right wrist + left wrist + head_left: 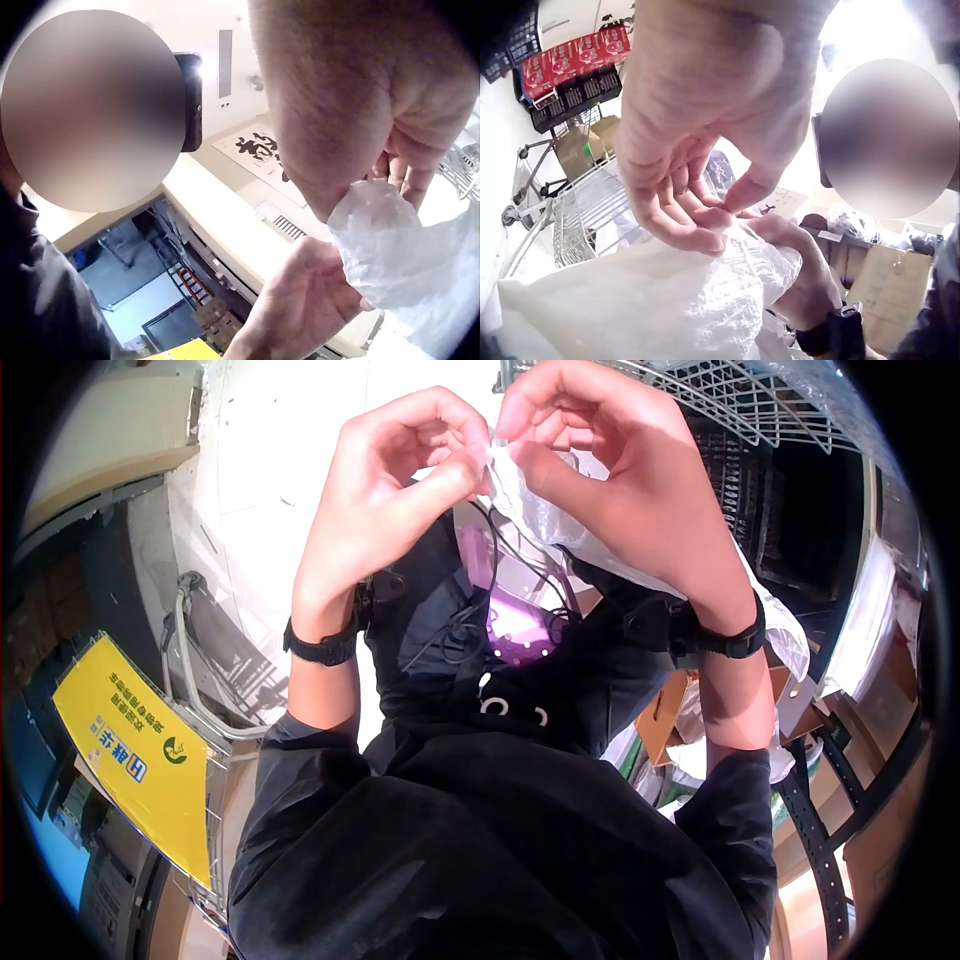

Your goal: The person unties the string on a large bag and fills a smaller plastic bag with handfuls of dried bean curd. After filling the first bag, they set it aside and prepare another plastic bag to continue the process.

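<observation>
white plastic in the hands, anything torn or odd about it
Nothing stands out as damaged. The white plastic is wrinkled and bunched near where the left hand and right hand pinch it, likely just from handling. No tear shows, though fingers hide part of it.

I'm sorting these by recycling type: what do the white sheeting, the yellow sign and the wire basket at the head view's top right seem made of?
The white sheeting looks like thin, slightly glossy plastic film: it's crinkled and catches highlights. The yellow sign seems smooth printed plastic or coated board; I can't tell which. The wire basket looks like pale metal, given its slim, shiny rods.
</observation>
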The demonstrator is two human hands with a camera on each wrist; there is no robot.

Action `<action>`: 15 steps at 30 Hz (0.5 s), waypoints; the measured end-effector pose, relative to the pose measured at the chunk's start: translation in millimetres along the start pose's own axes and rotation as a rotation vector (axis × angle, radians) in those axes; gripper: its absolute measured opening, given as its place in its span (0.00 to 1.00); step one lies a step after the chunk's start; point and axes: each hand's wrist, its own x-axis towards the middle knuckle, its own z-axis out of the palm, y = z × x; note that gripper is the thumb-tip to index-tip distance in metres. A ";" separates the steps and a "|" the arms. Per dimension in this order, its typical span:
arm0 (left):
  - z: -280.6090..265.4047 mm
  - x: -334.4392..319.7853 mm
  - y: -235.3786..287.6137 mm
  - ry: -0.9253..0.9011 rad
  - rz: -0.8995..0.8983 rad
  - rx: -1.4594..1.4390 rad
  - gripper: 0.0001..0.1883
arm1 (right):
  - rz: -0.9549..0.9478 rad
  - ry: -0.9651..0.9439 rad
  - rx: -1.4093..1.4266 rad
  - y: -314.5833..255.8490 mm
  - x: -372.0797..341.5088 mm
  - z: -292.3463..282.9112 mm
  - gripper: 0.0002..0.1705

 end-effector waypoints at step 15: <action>-6.0 -10.2 7.6 0.067 0.017 0.159 0.04 | 0.106 -0.007 0.022 1.7 0.2 -6.5 0.09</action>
